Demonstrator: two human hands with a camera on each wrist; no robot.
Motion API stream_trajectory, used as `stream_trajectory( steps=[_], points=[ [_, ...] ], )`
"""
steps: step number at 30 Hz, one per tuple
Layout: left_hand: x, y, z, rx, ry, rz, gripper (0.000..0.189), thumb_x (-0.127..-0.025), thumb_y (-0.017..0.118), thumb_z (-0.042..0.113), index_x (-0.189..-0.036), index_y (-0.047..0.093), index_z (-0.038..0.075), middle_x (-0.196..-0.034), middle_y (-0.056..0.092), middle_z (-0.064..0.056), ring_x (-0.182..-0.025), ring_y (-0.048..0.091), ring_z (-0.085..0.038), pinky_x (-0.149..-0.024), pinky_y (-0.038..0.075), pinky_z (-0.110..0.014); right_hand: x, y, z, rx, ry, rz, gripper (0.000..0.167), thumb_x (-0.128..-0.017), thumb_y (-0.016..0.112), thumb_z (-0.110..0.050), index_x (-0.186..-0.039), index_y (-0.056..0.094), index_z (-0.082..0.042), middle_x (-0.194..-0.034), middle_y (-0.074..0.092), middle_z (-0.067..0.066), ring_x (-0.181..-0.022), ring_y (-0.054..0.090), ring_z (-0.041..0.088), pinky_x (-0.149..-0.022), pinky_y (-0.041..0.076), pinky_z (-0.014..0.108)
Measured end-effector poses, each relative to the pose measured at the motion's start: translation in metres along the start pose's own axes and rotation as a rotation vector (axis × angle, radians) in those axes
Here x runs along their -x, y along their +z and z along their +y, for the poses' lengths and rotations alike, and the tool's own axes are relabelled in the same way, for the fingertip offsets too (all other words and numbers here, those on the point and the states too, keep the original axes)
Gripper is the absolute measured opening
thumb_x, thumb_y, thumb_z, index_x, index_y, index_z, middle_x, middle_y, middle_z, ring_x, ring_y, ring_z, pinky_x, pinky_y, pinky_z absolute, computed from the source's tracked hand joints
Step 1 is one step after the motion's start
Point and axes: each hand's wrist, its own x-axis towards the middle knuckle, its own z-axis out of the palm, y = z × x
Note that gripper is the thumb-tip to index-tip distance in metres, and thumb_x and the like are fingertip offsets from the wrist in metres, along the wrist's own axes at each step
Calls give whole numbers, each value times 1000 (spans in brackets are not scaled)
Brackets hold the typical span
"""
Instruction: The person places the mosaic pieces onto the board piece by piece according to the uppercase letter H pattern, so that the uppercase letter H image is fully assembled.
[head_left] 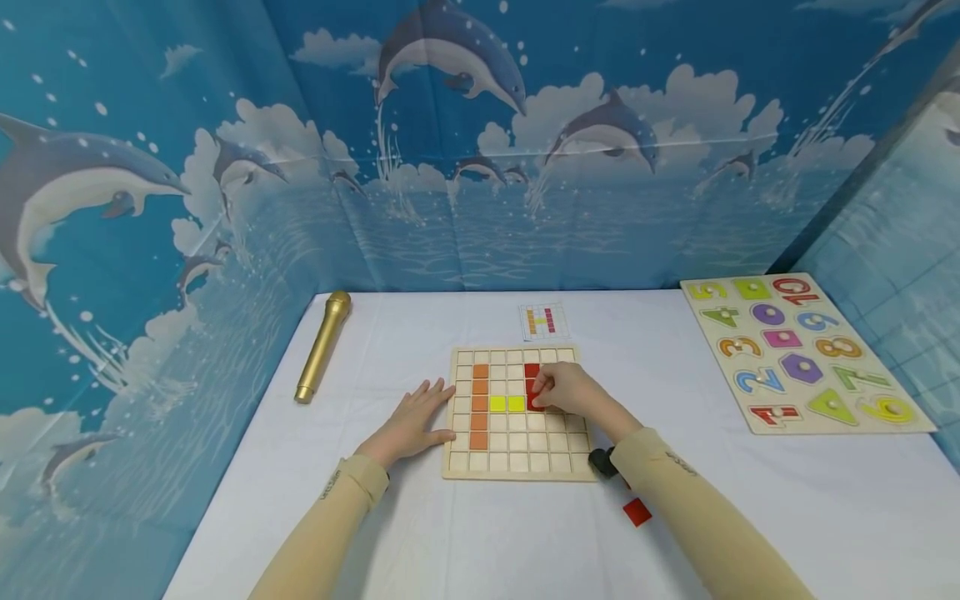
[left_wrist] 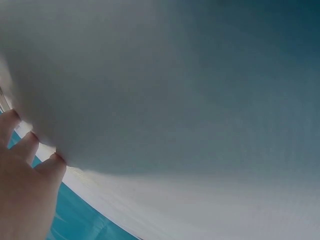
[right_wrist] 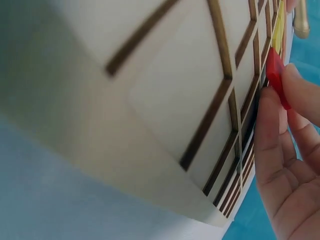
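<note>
A wooden grid board lies on the white table between the hands. In its cells sit a column of orange tiles, two yellow tiles and red tiles toward the upper right. My right hand pinches a red square tile between thumb and fingers, tilted at the cell right of the yellow ones. Spread fingers of my left hand rest on the table, with the fingertips at the board's left edge. Behind the board lies a small card printed with a coloured grid pattern.
A loose red tile lies near the right forearm, beside a black object partly hidden by the sleeve. At the back left is a gold microphone. A number-and-shape puzzle board lies on the right.
</note>
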Motion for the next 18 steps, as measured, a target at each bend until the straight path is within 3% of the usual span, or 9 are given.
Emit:
stream_trajectory(
  steps=[18],
  points=[
    [-2,2,-1,1,-1,17,81,-89,70,40,-155,32,13,-164,21,-14,-153,13,-36,-124,11,-58,-1,9,-2,97,-13,60,15,-83,77,-8,-77,64,-7,-72,58,3,-66,50,15,-58,41,24]
  ],
)
